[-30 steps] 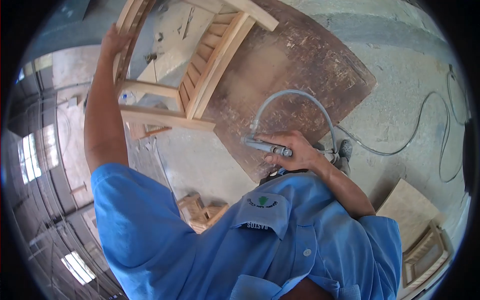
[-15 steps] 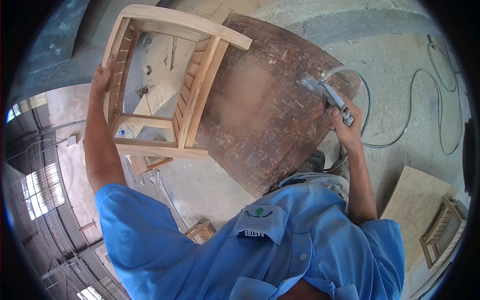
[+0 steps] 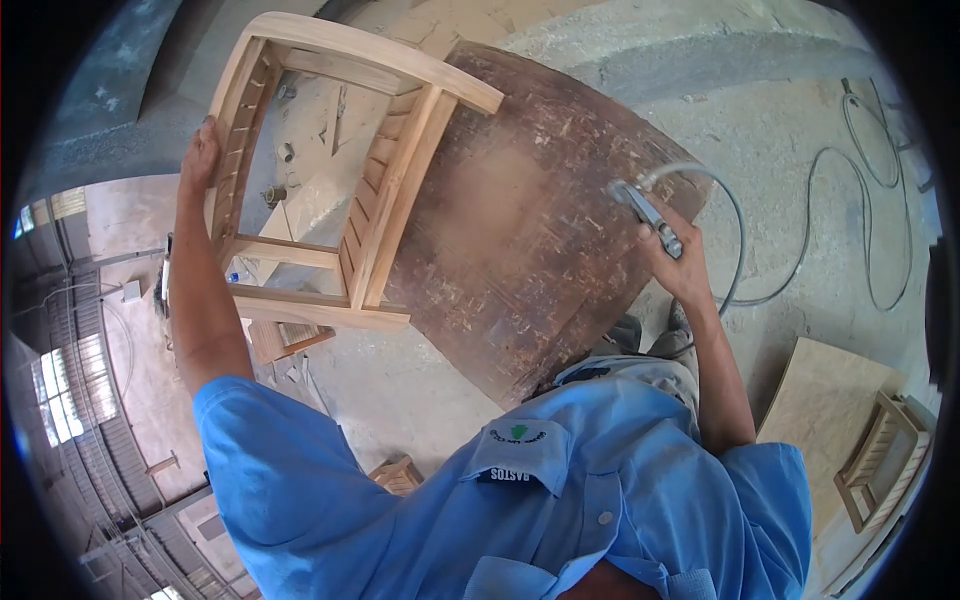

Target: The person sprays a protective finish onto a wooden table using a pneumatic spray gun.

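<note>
My left hand (image 3: 201, 158) grips the outer left side of a wooden chair-like frame (image 3: 400, 200), which has slatted sides and a curved top rail. The frame is held tilted over the left part of a worn brown board (image 3: 560, 270). In my right hand (image 3: 678, 262) is a metal air gun (image 3: 648, 212), its head pointing up and left over the board's right part. My fingers are closed around its handle. A clear hose (image 3: 738, 225) loops from the gun to the right. Pale dust (image 3: 495, 195) covers the middle of the board.
The grey hose (image 3: 860, 170) trails in loops across the concrete floor at the right. A pale panel (image 3: 815, 425) and another slatted wooden frame (image 3: 885, 465) are at lower right. More wooden pieces (image 3: 285, 338) lie beneath the held frame, and a small can (image 3: 273, 196) shows through it.
The air gun has turned and dipped slightly, so its head is less visible. My left hand has shifted a little up along the frame's side; the frame is nearly still.
</note>
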Tool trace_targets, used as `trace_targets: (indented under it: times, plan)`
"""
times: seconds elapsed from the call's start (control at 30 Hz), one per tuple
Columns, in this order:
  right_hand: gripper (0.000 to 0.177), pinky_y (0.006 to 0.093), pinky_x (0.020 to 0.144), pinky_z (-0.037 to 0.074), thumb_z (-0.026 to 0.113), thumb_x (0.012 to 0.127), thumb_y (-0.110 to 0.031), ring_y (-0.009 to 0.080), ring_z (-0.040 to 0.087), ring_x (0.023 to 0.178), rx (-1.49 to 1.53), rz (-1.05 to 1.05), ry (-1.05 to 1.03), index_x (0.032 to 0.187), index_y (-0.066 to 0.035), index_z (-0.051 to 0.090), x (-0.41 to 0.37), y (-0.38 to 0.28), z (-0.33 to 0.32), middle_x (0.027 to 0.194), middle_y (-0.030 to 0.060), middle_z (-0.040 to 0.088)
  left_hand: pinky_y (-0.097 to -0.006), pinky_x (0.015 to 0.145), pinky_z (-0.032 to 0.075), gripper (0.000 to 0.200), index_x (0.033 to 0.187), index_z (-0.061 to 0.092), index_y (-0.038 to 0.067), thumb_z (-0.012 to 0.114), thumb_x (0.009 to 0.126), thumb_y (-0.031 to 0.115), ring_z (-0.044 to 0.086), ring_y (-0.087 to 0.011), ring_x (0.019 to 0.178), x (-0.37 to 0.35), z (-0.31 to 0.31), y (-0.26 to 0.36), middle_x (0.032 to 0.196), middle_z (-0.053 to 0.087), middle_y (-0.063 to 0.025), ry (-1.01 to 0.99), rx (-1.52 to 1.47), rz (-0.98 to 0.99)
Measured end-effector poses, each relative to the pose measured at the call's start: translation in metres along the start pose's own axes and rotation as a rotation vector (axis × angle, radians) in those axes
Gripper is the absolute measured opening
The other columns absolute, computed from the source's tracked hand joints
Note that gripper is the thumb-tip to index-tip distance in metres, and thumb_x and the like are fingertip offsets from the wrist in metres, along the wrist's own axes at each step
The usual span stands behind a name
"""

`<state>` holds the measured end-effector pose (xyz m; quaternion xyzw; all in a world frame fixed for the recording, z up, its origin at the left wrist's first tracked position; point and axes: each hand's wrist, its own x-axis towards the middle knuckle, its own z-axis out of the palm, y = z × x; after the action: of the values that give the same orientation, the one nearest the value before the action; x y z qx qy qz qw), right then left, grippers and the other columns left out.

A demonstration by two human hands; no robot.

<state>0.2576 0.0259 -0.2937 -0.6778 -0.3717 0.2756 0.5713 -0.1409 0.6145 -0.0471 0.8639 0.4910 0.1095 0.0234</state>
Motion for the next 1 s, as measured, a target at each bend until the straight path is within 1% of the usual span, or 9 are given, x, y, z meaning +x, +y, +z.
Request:
trace_targets:
  times: [0.1,0.27,0.4,0.57,0.6,0.7,0.77,0.83,1.0]
  plan:
    - [0.047,0.0292,0.083,0.05,0.07,0.088,-0.028,0.0129,0.064,0.087,0.125,0.118,-0.05,0.124,0.002,0.063,0.015,-0.008,0.003,0.1,0.0112,0.072,-0.0424,0.103,0.04,0.075,0.127,0.056,-0.005,0.038,0.096,0.061,0.053,-0.0445,0.122,0.01,-0.003,-0.024,0.12,0.058,-0.0349,0.006,0.039,-0.008]
    - [0.042,0.0261,0.078,0.05,0.07,0.089,-0.028,0.0083,0.061,0.082,0.152,-0.294,-0.02,0.125,-0.006,0.065,0.082,-0.142,0.023,0.092,0.0052,0.072,-0.0456,0.101,0.041,0.071,0.122,0.058,-0.006,0.041,0.096,0.058,0.053,-0.0458,0.122,-0.029,-0.01,0.045,0.119,0.057,-0.0362,0.053,0.047,-0.055]
    - [0.041,0.029,0.067,0.052,0.069,0.09,-0.034,0.0109,0.062,0.071,0.183,-0.396,-0.054,0.123,-0.01,0.067,0.114,-0.207,0.037,0.085,0.0043,0.071,-0.0492,0.096,0.043,0.066,0.112,0.061,-0.005,0.042,0.097,0.056,0.057,-0.0481,0.114,-0.018,0.008,0.008,0.113,0.061,-0.0348,0.188,0.095,0.079]
    - [0.042,0.0285,0.064,0.051,0.07,0.089,-0.036,0.0111,0.062,0.068,0.057,-0.407,-0.046,0.122,-0.01,0.067,0.112,-0.128,0.05,0.081,0.0048,0.07,-0.0555,0.09,0.046,0.068,0.117,0.06,-0.002,0.038,0.097,0.059,0.059,-0.0533,0.102,-0.006,0.006,0.006,0.115,0.061,-0.033,0.139,0.369,-0.113]
    - [0.04,0.03,0.064,0.051,0.07,0.089,-0.036,0.012,0.061,0.065,0.054,-0.374,-0.017,0.121,-0.012,0.068,0.101,-0.103,0.054,0.079,0.0055,0.07,-0.0556,0.091,0.045,0.071,0.118,0.06,-0.002,0.036,0.097,0.061,0.057,-0.053,0.106,-0.001,0.006,-0.008,0.116,0.059,-0.0336,0.117,0.462,-0.031]
    - [0.043,0.0344,0.07,0.053,0.07,0.087,-0.04,0.0209,0.068,0.07,-0.055,0.04,-0.13,0.122,-0.015,0.068,0.064,-0.033,0.052,0.082,0.0117,0.071,-0.0538,0.096,0.042,0.078,0.12,0.06,-0.002,0.028,0.096,0.065,0.053,-0.0513,0.116,0.055,0.015,-0.117,0.12,0.058,-0.0348,0.126,0.51,0.102]
    - [0.047,0.0387,0.073,0.054,0.07,0.085,-0.044,0.0275,0.069,0.076,-0.096,0.028,-0.108,0.123,-0.016,0.067,0.053,-0.005,0.068,0.084,0.0154,0.071,-0.0511,0.101,0.04,0.08,0.124,0.059,-0.002,0.028,0.095,0.066,0.05,-0.0486,0.122,0.038,0.007,-0.061,0.122,0.057,-0.0348,0.088,0.419,-0.101]
    - [0.056,0.0446,0.077,0.054,0.066,0.084,-0.055,0.0364,0.069,0.083,-0.107,-0.05,-0.09,0.125,-0.017,0.065,0.056,0.004,0.087,0.088,0.0183,0.071,-0.0495,0.102,0.039,0.082,0.127,0.057,-0.004,0.028,0.095,0.066,0.049,-0.0474,0.124,0.052,0.0,-0.077,0.123,0.057,-0.0343,0.018,0.355,-0.158]
    - [0.053,0.0405,0.073,0.054,0.066,0.085,-0.052,0.0336,0.07,0.08,-0.136,-0.081,-0.105,0.124,-0.016,0.066,0.086,0.016,0.132,0.087,0.016,0.072,-0.0458,0.105,0.038,0.083,0.13,0.055,-0.005,0.029,0.095,0.066,0.047,-0.0454,0.128,0.037,0.0,-0.05,0.128,0.054,-0.0341,0.043,0.317,-0.19]
